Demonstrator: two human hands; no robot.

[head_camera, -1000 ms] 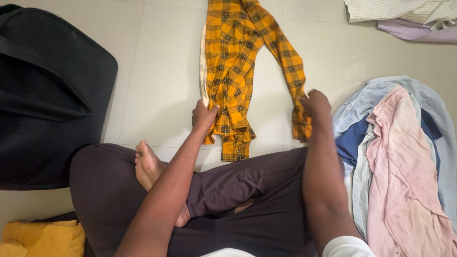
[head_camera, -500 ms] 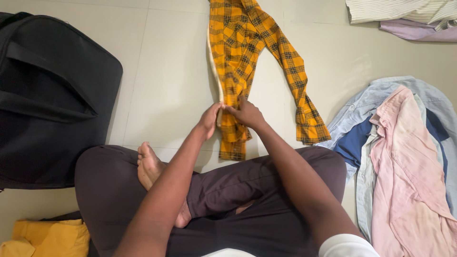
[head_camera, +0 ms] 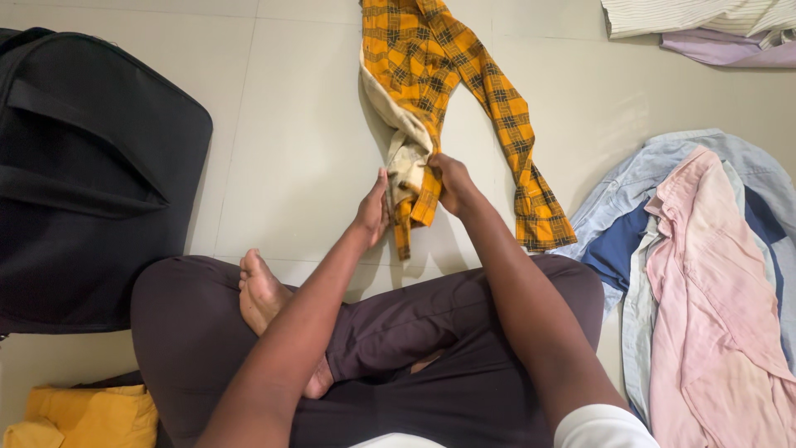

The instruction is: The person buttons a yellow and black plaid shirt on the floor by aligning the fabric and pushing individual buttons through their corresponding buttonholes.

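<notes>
An orange and black checked shirt (head_camera: 427, 62) lies on the pale tiled floor in front of me, one sleeve trailing to the right. My left hand (head_camera: 375, 209) and my right hand (head_camera: 449, 184) both grip its lower part, bunched and lifted off the floor between them, with the cream inner side showing. I sit cross-legged in dark trousers, one bare foot (head_camera: 259, 290) resting by my left forearm.
A black suitcase (head_camera: 83, 174) lies at the left. A pile of pink, blue and white clothes (head_camera: 705, 265) is at the right. Folded striped and lilac garments (head_camera: 705, 29) lie at the top right. A yellow cloth (head_camera: 83, 415) is at the bottom left.
My right hand left the shirt's sleeve end at the right and came to the middle beside my left hand. Both hands now lift and bunch the shirt's lower part.
</notes>
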